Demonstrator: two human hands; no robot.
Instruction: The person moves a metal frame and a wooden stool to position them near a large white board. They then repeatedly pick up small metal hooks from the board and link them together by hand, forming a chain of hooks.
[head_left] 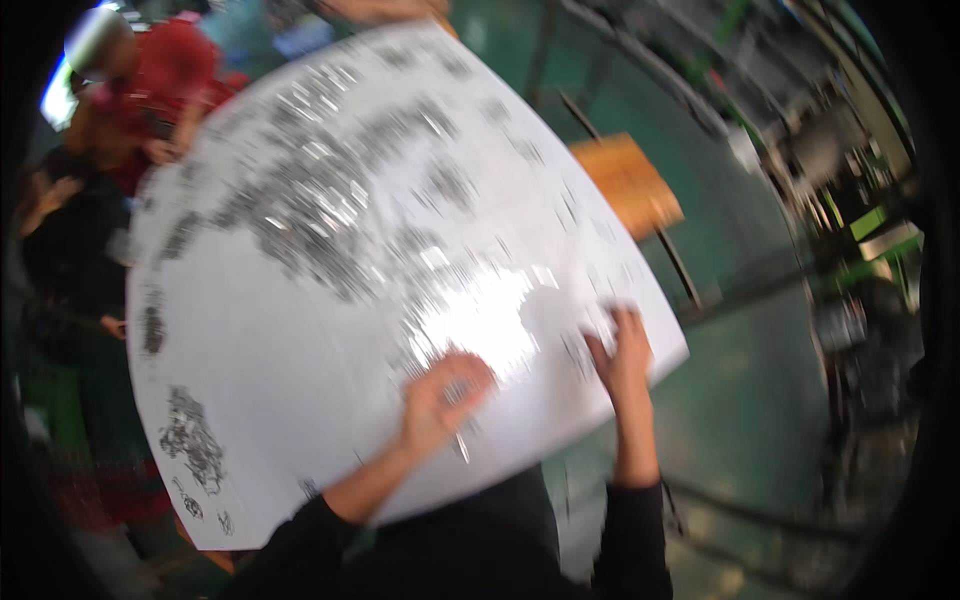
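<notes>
metal bits (457, 391) sit in the curl of the left hand (445, 398), its thumb and fingers closed round them as far as the blur shows. a thin bright strip (462, 448) shows just below that hand, on the person's side, its long axis pointing roughly toward the body. the main heap (310, 215) spreads over the white table (230, 310), ahead and to the left; the left hand is nearer it. the right hand (622, 350), near the right edge, has thumb and fingers parted, nothing visible between.
</notes>
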